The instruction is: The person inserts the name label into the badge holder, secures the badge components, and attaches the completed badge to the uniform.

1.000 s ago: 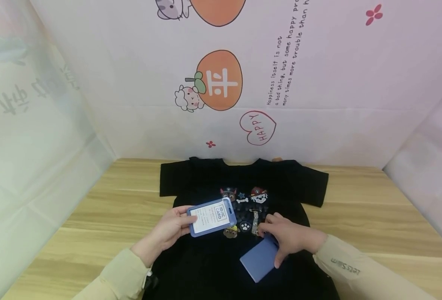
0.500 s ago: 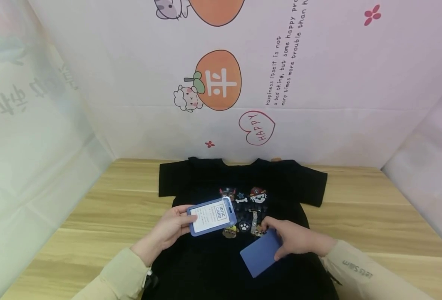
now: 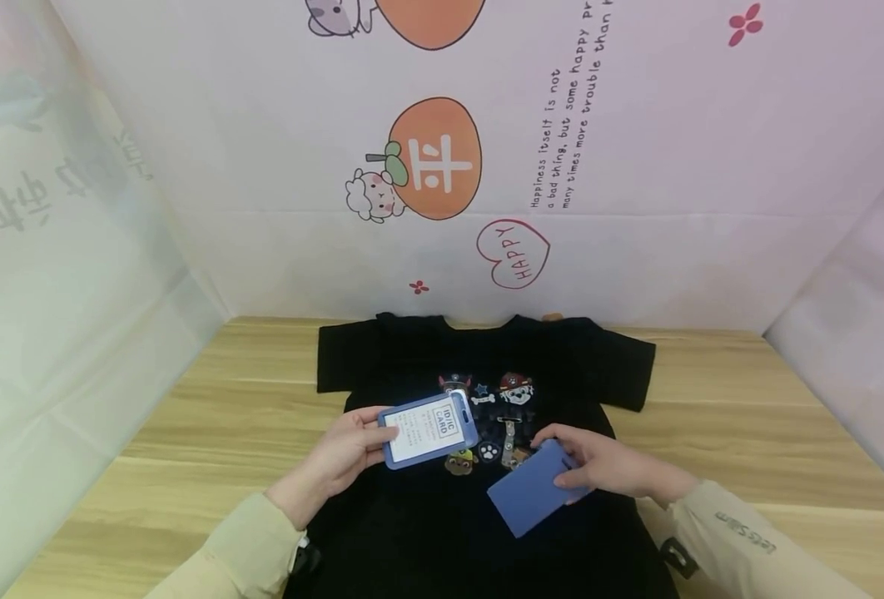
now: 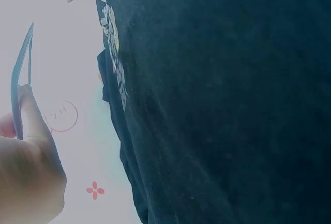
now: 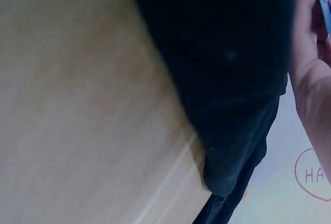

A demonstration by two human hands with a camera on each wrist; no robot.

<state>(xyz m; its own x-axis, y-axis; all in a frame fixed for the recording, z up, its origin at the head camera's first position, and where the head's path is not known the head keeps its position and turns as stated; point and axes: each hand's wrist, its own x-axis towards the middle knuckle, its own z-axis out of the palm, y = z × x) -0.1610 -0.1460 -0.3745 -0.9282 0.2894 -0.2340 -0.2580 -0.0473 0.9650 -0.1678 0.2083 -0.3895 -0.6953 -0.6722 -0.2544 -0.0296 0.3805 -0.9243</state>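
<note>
Head view: L hand (image 3: 345,449) pinches ID card holder (image 3: 429,431) by its L short end, thumb on top; from those fingers its long axis runs R & slightly to the far side. R hand (image 3: 603,467) pinches blue case (image 3: 530,491) at one end; long axis runs from those fingers L & to the near side. Key relation: both pcs btwn the hands, near but apart, case R of holder & a bit nearer-side; each hand closest to its own pc. Black T-shirt (image 3: 419,532) below both sets of fingers, on worktop (image 3: 210,416). L wrist view: holder edge-on btwn thumb & fingers, jutting past them. R wrist view: case partly cut off, beside fingers; can't tell grip detail there.
</note>
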